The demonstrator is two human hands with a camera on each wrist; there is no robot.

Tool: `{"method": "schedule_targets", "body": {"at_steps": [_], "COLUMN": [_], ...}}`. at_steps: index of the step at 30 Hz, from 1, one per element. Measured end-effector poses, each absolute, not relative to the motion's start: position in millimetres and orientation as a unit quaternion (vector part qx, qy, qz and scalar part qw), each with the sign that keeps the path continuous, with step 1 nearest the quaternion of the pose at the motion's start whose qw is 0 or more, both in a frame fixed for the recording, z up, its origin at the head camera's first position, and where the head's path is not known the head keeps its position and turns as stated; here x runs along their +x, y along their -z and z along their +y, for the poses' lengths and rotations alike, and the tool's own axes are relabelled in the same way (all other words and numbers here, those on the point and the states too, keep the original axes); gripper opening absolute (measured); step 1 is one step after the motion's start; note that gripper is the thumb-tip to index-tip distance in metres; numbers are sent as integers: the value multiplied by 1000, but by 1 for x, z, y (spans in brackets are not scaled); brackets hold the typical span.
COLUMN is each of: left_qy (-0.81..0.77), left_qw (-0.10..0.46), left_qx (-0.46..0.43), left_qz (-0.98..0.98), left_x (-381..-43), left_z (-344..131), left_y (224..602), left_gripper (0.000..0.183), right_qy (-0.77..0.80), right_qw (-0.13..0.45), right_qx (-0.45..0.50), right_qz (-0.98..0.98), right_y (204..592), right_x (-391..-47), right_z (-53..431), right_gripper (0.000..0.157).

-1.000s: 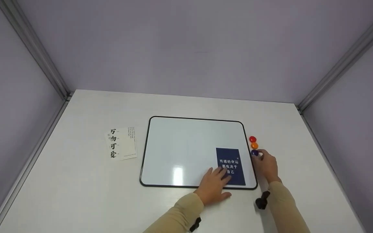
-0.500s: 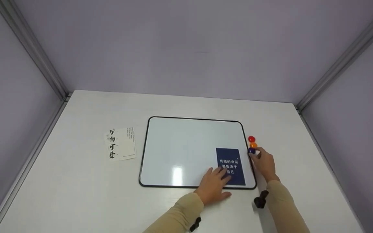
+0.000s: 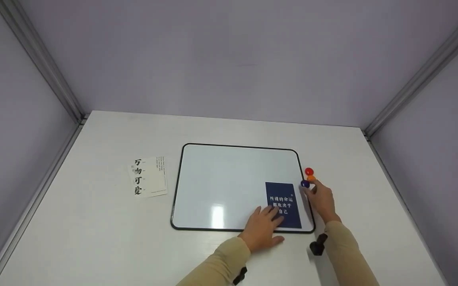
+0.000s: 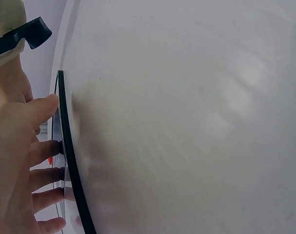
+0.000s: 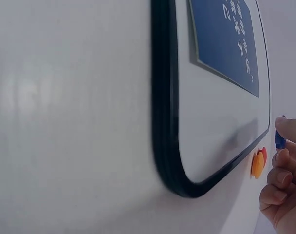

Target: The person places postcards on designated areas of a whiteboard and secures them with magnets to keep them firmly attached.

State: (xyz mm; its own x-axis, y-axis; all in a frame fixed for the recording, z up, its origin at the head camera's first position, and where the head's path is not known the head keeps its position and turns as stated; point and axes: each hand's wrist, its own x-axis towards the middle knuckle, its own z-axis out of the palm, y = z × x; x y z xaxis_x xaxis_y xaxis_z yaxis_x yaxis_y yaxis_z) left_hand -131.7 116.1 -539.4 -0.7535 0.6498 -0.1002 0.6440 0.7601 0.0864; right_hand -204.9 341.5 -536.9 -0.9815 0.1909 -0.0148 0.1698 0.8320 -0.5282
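Note:
A dark blue card (image 3: 286,194) with white characters lies at the lower right of a black-framed whiteboard (image 3: 221,178). My left hand (image 3: 261,230) rests spread over the board's front edge, its fingertips on the card's lower left part. At the board's right edge my right hand (image 3: 321,199) pinches a round dark blue magnet (image 3: 305,184) between thumb and fingers. In the right wrist view this blue magnet (image 5: 280,140) is held up off the surface. A red magnet (image 3: 309,171) and an orange magnet (image 3: 311,178) lie on the table just right of the board, the orange one partly hidden.
Pale cards (image 3: 151,176) with black characters lie on the white table (image 3: 94,222) left of the board. Purple-grey wall panels (image 3: 229,59) with metal corner posts enclose the table at the back and sides. Black wrist devices (image 3: 317,245) hang at the sleeves.
My right hand has picked the blue magnet up from beside the orange one and moved it left, over the board's right edge. The left hand stays on the card.

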Motion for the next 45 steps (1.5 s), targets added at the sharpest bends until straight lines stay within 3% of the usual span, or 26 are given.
{"method": "schedule_targets", "body": {"at_steps": [45], "left_qy": [-29], "left_qw": [65], "left_qx": [343], "left_qz": [936], "left_x": [-132], "left_z": [116], "left_y": [539], "left_gripper": [63], "right_qy": [-265], "right_qw": [-7], "right_qx": [-46], "right_qz": [-963], "right_y": [533], "right_x": [-216], "right_z": [311], "right_gripper": [39]}}
